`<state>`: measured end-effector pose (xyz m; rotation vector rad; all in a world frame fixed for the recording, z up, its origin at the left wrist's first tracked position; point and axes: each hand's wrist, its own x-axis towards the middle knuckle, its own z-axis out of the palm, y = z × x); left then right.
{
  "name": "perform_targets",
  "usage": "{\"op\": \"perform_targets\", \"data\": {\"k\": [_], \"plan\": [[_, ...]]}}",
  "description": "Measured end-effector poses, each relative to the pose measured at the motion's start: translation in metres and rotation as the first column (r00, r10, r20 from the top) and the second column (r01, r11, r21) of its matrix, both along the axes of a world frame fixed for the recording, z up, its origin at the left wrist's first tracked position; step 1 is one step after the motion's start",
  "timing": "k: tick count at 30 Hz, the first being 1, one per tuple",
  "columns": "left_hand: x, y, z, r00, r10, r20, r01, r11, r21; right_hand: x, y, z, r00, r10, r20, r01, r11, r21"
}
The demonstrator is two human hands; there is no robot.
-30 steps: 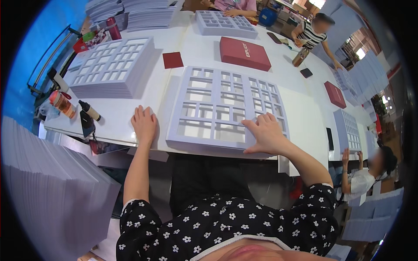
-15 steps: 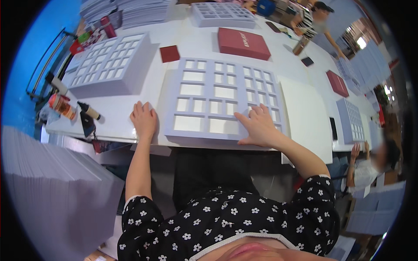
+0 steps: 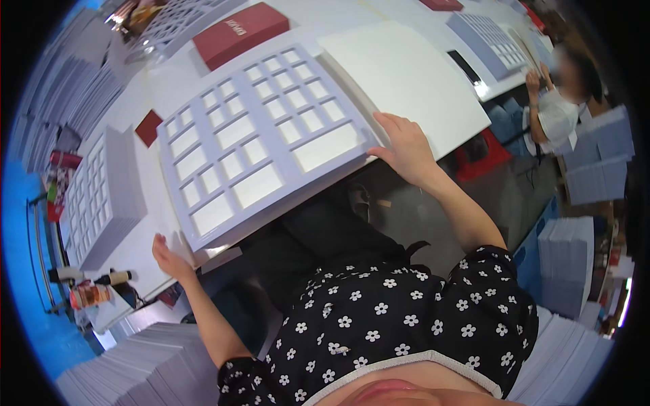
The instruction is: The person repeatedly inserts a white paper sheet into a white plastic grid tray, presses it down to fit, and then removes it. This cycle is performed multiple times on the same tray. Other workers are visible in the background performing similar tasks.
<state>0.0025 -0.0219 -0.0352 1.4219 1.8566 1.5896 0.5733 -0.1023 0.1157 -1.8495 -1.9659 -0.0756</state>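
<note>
A pale lavender tray [image 3: 272, 143] with many rectangular white-floored compartments lies in front of me near the table's edge. Its near side is tilted in the picture. My right hand [image 3: 406, 145] is at the tray's right edge, fingers stretched out and thumb apart, grasping nothing. By the tray's near left corner, my left hand [image 3: 170, 258] is held at the table edge, fingers extended and empty. Whether either hand touches the tray's side is hard to tell. A flat white board [image 3: 399, 81] lies to the right of the tray.
A stack of similar trays [image 3: 122, 196] stands at the left. Behind are a red box [image 3: 240, 34] and a small dark red card [image 3: 148, 128]. A dark bottle [image 3: 114, 278] lies at the left edge. Sheet stacks [image 3: 142, 365] rise at lower left; a person [image 3: 555, 118] sits far right.
My view has turned, so the table appears rotated. My right hand has moved off the tray's compartments to its right edge. My left hand is now nearer the tray's near left corner.
</note>
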Motion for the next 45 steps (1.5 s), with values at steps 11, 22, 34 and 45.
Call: {"op": "perform_targets", "data": {"k": [11, 22, 34, 45], "plan": [[0.08, -0.078, 0.07, 0.907, -0.29, -0.305, 0.161, 0.909, -0.386, 0.017, -0.014, -0.053, 0.855, -0.103, -0.508, -0.002, 0.98, -0.201], [0.088, -0.069, 0.1, 0.845, -0.334, -0.418, 0.181, 0.914, -0.363, 0.029, 0.008, -0.057, 0.976, 0.119, -0.18, -0.123, 0.992, -0.015], [0.079, -0.056, 0.105, 0.818, -0.398, -0.415, 0.215, 0.881, -0.42, 0.041, 0.013, -0.047, 0.958, 0.153, -0.241, -0.187, 0.975, -0.122], [0.071, -0.062, 0.101, 0.826, -0.374, -0.421, 0.195, 0.891, -0.41, 0.039, -0.002, -0.034, 0.991, 0.05, -0.128, -0.063, 0.992, -0.105]]}}
